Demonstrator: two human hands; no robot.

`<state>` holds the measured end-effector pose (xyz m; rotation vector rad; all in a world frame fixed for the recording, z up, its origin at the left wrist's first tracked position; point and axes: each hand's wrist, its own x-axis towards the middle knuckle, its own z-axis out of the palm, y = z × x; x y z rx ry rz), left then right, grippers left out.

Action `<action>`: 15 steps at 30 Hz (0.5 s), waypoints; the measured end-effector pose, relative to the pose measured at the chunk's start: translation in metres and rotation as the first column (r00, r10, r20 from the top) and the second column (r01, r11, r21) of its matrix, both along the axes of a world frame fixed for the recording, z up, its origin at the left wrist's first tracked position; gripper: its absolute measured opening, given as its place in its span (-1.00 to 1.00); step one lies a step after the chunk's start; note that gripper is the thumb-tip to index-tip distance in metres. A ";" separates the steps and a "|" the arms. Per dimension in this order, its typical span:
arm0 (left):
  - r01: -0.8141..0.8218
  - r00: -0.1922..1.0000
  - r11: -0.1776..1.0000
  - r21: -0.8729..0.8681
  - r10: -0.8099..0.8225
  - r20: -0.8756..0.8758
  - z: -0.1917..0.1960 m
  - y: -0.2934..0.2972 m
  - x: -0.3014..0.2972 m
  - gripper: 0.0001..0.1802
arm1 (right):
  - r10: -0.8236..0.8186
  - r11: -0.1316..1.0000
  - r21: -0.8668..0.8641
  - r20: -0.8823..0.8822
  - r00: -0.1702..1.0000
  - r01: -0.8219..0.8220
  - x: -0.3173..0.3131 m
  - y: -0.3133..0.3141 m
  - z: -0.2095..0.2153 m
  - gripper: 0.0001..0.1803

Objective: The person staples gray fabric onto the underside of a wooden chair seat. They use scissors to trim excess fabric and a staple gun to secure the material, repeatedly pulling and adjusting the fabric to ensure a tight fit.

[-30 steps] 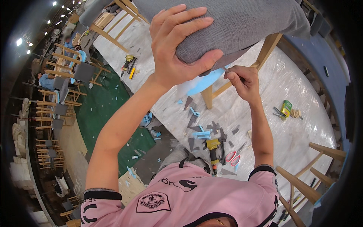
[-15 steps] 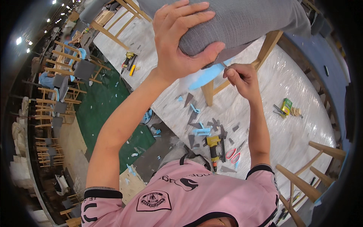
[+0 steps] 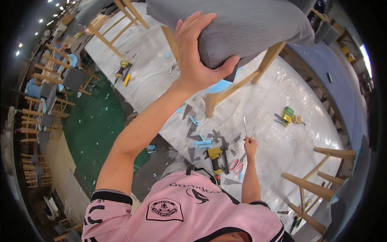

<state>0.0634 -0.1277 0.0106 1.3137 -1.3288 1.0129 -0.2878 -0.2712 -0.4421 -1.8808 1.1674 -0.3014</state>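
Evidently the left hand (image 3: 197, 64) has hold of one corner of a grey upholstered chair seat (image 3: 258, 30), its thumb and fingers spread wide around the padding. The seat stands at the top of the view on wooden legs (image 3: 270, 62), above a worktable (image 3: 278, 149) covered in clear plastic film, and a light blue sheet (image 3: 220, 86) shows beneath its edge. Well apart from the seat, the right hand (image 3: 250, 146) is closed around a slim metal tool (image 3: 245, 127), the shaft pointing away from the person; its grip end is hidden in the fist. Just left of the right forearm lie red-handled scissors (image 3: 236, 166) and a yellow-and-black pneumatic stapler (image 3: 215, 156), near dark grey fabric offcuts (image 3: 192, 154) and light blue scraps (image 3: 202, 143). Farther right sits a small green-and-yellow box (image 3: 288, 114).
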 end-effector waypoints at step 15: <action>0.102 0.993 0.970 0.221 -0.112 0.032 0.001 0.025 0.001 -0.13 | 0.144 0.849 0.195 0.809 0.571 -0.491 0.204 0.064 0.405 -0.40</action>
